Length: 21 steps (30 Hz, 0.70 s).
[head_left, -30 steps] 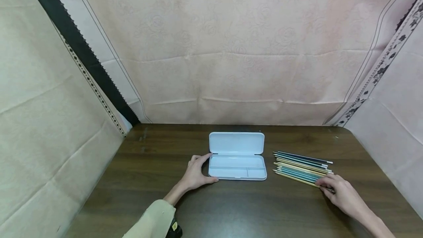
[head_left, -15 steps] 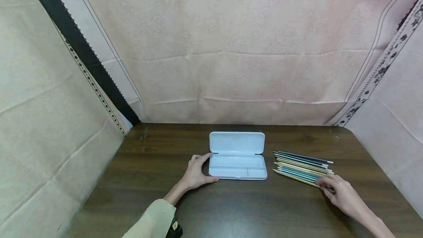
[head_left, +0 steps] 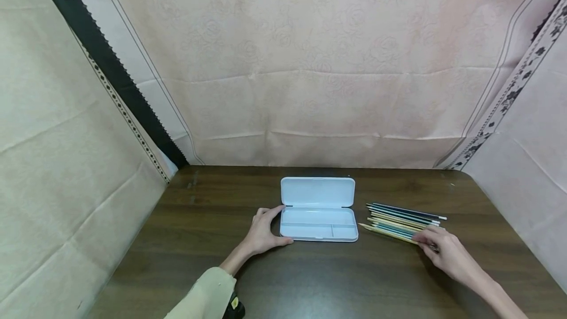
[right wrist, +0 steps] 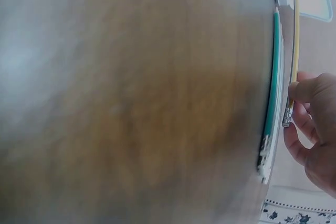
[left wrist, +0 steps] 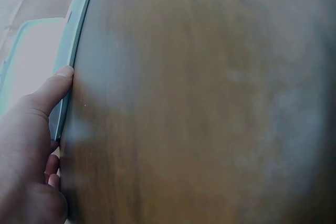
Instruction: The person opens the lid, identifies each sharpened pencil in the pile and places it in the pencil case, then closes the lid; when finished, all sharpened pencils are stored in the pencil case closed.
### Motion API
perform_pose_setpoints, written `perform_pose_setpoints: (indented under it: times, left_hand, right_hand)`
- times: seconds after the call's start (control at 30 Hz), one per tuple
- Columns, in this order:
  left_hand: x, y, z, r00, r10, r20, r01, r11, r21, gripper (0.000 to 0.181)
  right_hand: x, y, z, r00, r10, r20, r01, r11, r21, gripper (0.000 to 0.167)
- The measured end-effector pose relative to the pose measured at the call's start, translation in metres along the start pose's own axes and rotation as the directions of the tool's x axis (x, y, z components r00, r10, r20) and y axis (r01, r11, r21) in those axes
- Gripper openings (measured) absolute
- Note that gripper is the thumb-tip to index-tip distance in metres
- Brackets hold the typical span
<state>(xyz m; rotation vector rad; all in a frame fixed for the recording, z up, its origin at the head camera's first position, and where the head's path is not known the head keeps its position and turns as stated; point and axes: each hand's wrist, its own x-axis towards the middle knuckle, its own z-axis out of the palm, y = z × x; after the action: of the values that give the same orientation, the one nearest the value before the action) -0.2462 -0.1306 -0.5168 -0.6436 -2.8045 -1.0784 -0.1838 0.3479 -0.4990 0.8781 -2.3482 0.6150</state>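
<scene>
"Yellow pencil point(right wrist: 296, 45) in the fingers: how far along does that look to you?"

"Early, I'd say. The pencil case point(head_left: 317, 191) is already unfolded, and I see nothing in its compartments. One pencil is in hand; the other pencils point(head_left: 398, 218) lie in a loose row on the bench point(head_left: 328, 284), right of the case."

"Where is the held one, exactly?"

"At the near edge of the row, its sharpened tip pointing toward the case and just short of it. Whether it's fully off the bench, I can't tell."

"And the hands?"

"The right hand point(head_left: 447, 254) pinches it near its blunt end. The left hand point(head_left: 261, 235) is spread wide at the case's left side, thumb at the front edge, forefinger by the hinge corner."

"How does it look?"

"Slim, straight, pale yellow, with a darker edge along one side and a silvery band near the blunt end. A green pencil point(right wrist: 273, 77) lies near it. The row mixes green, yellowish and dark ones, several with white ends."
</scene>
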Motion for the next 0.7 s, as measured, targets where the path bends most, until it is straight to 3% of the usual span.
perform_pose_setpoints:
  times: [0.13, 0.2, 0.27, 0.37, 0.4, 0.5, 0.7]
  left_hand:
    - [0.000, -0.001, 0.001, 1.000, 0.003, -0.002, -0.003, 1.000, 0.003, 0.090]
    - [0.000, -0.001, 0.001, 1.000, 0.003, -0.002, -0.003, 1.000, 0.002, 0.090]
    - [0.000, -0.001, 0.001, 1.000, 0.006, -0.002, -0.006, 1.000, 0.003, 0.090]
    - [0.000, 0.000, 0.001, 1.000, 0.011, -0.001, -0.011, 1.000, 0.000, 0.089]
    - [0.000, 0.001, 0.001, 1.000, 0.012, -0.001, -0.012, 1.000, 0.000, 0.089]
    - [0.000, 0.001, 0.000, 1.000, 0.013, -0.001, -0.013, 1.000, 0.001, 0.089]
    - [0.000, 0.001, 0.000, 1.000, 0.011, -0.002, -0.011, 1.000, 0.004, 0.090]
  right_hand:
    - [0.011, -0.004, 0.006, 1.000, -0.021, 0.002, 0.021, 1.000, 0.009, 0.033]
    - [0.017, -0.006, 0.009, 0.999, -0.034, 0.007, 0.033, 0.999, 0.018, 0.032]
    - [0.022, -0.007, 0.012, 0.999, -0.042, 0.012, 0.042, 0.999, 0.032, 0.019]
    - [0.031, -0.010, 0.017, 0.998, -0.054, 0.017, 0.053, 0.998, 0.038, 0.017]
    - [0.034, -0.011, 0.019, 0.998, -0.053, 0.016, 0.052, 0.998, 0.036, 0.024]
    - [0.044, -0.016, 0.026, 0.999, -0.044, 0.028, 0.043, 0.999, 0.031, 0.039]
    - [0.062, -0.025, 0.037, 0.994, 0.010, 0.105, -0.015, 0.999, 0.048, 0.039]
